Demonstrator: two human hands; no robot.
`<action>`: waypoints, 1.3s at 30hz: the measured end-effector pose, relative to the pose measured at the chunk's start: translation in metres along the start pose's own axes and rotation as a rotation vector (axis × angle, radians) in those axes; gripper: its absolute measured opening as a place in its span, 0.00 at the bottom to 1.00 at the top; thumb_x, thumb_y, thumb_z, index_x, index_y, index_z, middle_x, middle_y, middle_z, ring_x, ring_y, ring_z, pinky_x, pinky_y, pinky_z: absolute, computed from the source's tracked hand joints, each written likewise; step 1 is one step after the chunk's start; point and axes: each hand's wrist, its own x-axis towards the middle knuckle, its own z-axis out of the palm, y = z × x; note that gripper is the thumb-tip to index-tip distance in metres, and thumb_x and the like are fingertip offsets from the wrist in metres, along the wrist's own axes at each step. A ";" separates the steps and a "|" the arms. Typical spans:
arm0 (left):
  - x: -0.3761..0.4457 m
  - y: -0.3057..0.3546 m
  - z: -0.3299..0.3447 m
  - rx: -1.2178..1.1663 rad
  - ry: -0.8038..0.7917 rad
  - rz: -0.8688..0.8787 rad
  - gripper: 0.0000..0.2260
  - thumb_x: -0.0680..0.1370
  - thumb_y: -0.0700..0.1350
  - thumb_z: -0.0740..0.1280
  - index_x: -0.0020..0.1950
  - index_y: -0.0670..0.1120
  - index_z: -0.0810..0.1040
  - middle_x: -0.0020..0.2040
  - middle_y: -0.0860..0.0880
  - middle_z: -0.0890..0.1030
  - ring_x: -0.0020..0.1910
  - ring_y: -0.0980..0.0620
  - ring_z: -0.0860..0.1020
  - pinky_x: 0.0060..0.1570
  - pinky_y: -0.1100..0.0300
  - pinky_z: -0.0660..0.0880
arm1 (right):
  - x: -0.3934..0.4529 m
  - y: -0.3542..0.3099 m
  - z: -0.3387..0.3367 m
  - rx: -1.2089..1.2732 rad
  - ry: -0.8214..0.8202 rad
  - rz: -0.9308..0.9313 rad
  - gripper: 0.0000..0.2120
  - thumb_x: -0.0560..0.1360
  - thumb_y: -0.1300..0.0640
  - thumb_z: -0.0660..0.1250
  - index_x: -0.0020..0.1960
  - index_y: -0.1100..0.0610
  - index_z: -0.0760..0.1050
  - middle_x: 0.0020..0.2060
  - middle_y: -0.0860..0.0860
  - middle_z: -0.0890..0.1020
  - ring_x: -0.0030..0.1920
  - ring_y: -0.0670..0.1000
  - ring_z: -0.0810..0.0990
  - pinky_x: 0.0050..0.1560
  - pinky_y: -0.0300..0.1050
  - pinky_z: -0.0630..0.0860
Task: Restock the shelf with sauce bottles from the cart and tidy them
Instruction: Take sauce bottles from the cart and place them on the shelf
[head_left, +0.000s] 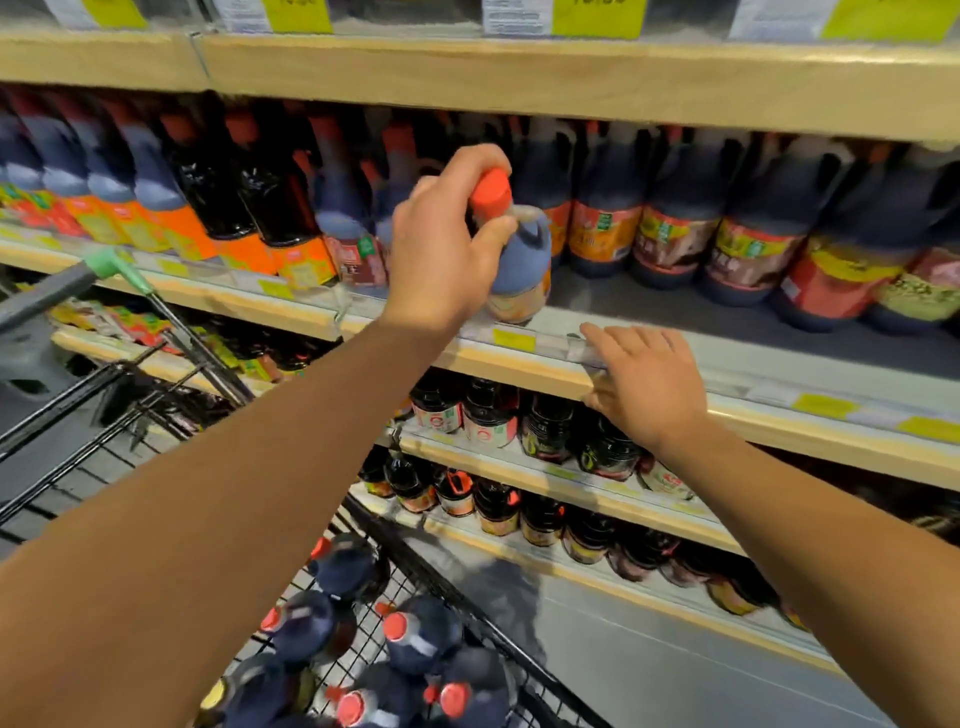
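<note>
Cart: black wire shopping cart at 6 to 7 o'clock, its green-ended grey handle out at 9 o'clock.
Cart load: dark sauce bottles with red-orange caps packed together, lying and leaning in the basket.
Left hand: left hand near centre, its grip clenched round the neck of a dark sauce bottle with a red-orange cap and orange label, thumb across the shoulder.
Held bottle: tilted, cap toward 11 o'clock, its base at the front lip of the wooden-edged shelf with a grey deck; blur hides whether it touches.
Right hand: right hand at 4 o'clock of the bottle, grip released, fingers flat on the shelf's front edge over a clear price-tag strip.
In the way: bare grey deck directly behind the held bottle; a row of large dark jugs with red and yellow labels stands at 2 to 3 o'clock, slimmer bottles with orange labels at 9 to 10 o'clock.
Below: smaller dark bottles on the lower shelves, at 5 o'clock.
</note>
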 end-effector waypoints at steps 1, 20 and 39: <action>0.004 -0.003 0.006 0.009 -0.006 0.000 0.15 0.71 0.45 0.67 0.57 0.52 0.74 0.48 0.47 0.78 0.48 0.45 0.76 0.51 0.50 0.73 | 0.000 0.000 0.000 0.005 0.003 0.002 0.38 0.71 0.39 0.68 0.76 0.45 0.56 0.67 0.47 0.72 0.69 0.55 0.68 0.71 0.53 0.59; 0.071 -0.040 0.053 0.168 -0.161 -0.038 0.34 0.72 0.39 0.69 0.75 0.54 0.62 0.70 0.41 0.65 0.66 0.39 0.69 0.61 0.57 0.69 | -0.001 -0.007 0.003 0.027 0.045 0.086 0.37 0.71 0.39 0.68 0.75 0.43 0.56 0.65 0.45 0.73 0.65 0.54 0.70 0.67 0.52 0.59; 0.039 -0.054 0.073 0.120 -0.141 -0.008 0.43 0.71 0.40 0.74 0.78 0.55 0.52 0.79 0.45 0.48 0.70 0.37 0.66 0.62 0.52 0.73 | -0.003 -0.009 0.003 0.052 0.052 0.108 0.36 0.71 0.41 0.69 0.74 0.42 0.56 0.64 0.44 0.73 0.63 0.54 0.69 0.65 0.52 0.59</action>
